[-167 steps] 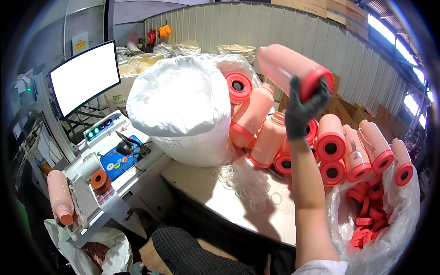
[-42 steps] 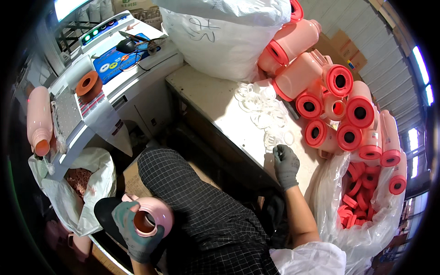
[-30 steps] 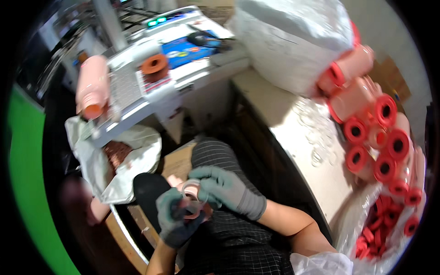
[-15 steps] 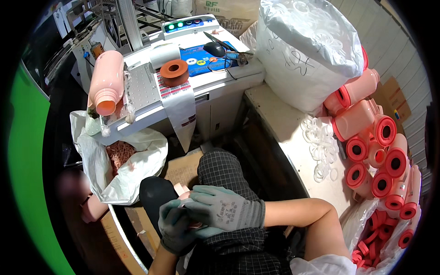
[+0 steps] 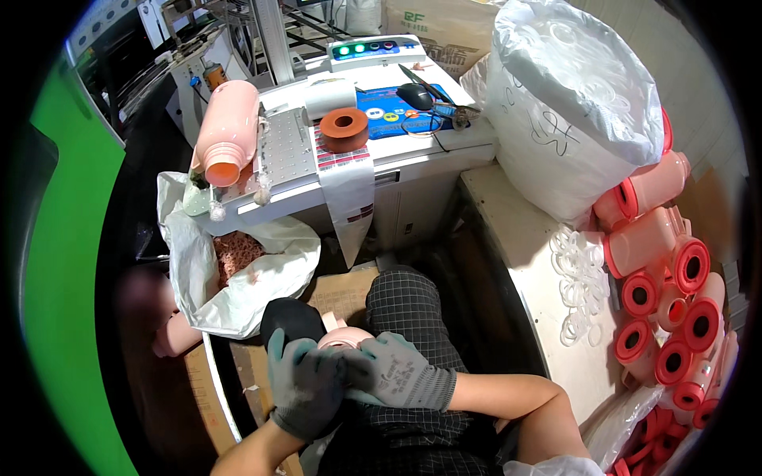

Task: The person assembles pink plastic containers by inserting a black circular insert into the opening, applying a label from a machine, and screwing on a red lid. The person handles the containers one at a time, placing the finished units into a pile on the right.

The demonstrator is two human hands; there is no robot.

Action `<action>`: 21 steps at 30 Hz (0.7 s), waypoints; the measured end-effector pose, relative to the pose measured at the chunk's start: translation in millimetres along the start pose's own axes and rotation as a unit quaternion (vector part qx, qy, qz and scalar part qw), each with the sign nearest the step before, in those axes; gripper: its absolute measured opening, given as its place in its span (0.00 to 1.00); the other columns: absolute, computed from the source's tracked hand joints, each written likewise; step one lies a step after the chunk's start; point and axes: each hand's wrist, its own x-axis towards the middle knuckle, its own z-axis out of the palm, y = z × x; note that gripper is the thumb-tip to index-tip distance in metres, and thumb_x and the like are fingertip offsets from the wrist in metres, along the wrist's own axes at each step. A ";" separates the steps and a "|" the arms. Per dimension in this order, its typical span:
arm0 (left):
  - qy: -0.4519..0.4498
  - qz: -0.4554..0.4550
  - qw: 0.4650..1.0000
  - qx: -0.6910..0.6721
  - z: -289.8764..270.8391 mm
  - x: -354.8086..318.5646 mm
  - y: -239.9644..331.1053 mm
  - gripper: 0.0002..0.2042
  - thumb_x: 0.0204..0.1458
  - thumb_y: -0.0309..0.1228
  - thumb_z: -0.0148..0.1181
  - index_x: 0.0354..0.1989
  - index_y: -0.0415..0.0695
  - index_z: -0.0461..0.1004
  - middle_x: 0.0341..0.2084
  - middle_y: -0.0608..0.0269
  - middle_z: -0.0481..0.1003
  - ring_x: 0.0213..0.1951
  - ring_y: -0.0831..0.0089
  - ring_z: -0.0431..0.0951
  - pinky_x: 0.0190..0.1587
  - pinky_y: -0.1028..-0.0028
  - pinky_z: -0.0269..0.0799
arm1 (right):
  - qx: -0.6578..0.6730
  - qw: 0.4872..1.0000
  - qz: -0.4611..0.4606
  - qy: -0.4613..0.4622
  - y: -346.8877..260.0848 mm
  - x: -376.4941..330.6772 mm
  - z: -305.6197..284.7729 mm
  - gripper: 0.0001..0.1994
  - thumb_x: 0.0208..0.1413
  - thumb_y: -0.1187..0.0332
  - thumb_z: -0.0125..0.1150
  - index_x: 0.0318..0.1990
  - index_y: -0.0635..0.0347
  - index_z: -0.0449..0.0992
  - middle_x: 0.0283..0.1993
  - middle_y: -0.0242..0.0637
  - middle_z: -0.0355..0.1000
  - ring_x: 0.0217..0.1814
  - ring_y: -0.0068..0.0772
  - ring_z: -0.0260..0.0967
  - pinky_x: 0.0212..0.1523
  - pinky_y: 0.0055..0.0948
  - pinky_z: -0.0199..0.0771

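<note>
Seated at the worktop (image 5: 524,262), a gloved left hand (image 5: 305,389) and right hand (image 5: 397,379) clench a pink bottle (image 5: 343,341) in the lap. Steady, even pressure from both grips should serve best.

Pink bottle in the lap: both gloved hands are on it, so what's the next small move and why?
Probably keep the left hand steady under the pink bottle while the right hand works at its open mouth. Both gloves cover the bottle's body, only its pale rim shows between them, and whether anything is seated on that rim cannot be told. The loose clear rings lie on the table to the right.
</note>
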 end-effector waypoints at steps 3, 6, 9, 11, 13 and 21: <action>-0.061 -0.004 0.998 -0.003 -14.2 33.2 -3.7 0.08 0.44 0.31 0.65 0.33 0.45 0.79 0.32 0.59 0.71 0.44 0.56 0.73 0.59 0.40 0.66 | 0.000 1.000 -0.011 0.018 -1.6 2.8 -7.6 0.30 0.53 0.40 0.72 0.56 0.48 0.78 0.40 0.34 0.69 0.39 0.38 0.71 0.40 0.37 0.76; -0.089 0.062 0.994 0.013 -10.3 56.1 -10.3 0.06 0.39 0.30 0.65 0.27 0.46 0.79 0.32 0.58 0.73 0.41 0.58 0.76 0.51 0.53 0.72 | 0.038 0.999 -0.011 0.027 4.4 4.3 -9.7 0.28 0.53 0.39 0.71 0.52 0.49 0.80 0.38 0.34 0.71 0.37 0.37 0.72 0.39 0.35 0.75; -0.204 0.060 0.976 -0.048 -8.8 61.1 -14.4 0.06 0.38 0.29 0.66 0.27 0.48 0.78 0.32 0.59 0.74 0.38 0.56 0.77 0.40 0.59 0.74 | 0.045 0.999 -0.003 0.022 4.6 2.6 -11.0 0.23 0.54 0.41 0.71 0.45 0.50 0.82 0.36 0.33 0.72 0.35 0.36 0.72 0.37 0.34 0.75; -0.191 0.050 0.976 -0.094 -8.3 64.5 -17.9 0.07 0.40 0.29 0.67 0.30 0.48 0.77 0.33 0.59 0.75 0.37 0.55 0.78 0.39 0.58 0.74 | 0.028 0.998 -0.033 0.046 5.8 3.3 -12.2 0.20 0.54 0.44 0.72 0.40 0.51 0.83 0.35 0.32 0.73 0.35 0.34 0.72 0.36 0.33 0.74; -0.177 0.031 0.978 -0.108 -8.1 55.6 -21.0 0.08 0.42 0.29 0.67 0.32 0.48 0.76 0.32 0.59 0.75 0.35 0.55 0.78 0.37 0.58 0.74 | 0.015 0.988 -0.111 0.102 5.8 10.2 -11.5 0.18 0.54 0.47 0.72 0.35 0.52 0.83 0.36 0.32 0.74 0.35 0.33 0.72 0.35 0.33 0.74; -0.170 0.061 0.948 -0.261 12.6 67.1 -53.7 0.14 0.48 0.31 0.70 0.43 0.42 0.75 0.30 0.57 0.76 0.34 0.55 0.81 0.41 0.61 0.78 | 0.111 0.990 -0.074 -0.047 20.1 5.5 -31.7 0.15 0.55 0.59 0.69 0.46 0.55 0.82 0.46 0.38 0.76 0.44 0.40 0.75 0.42 0.38 0.75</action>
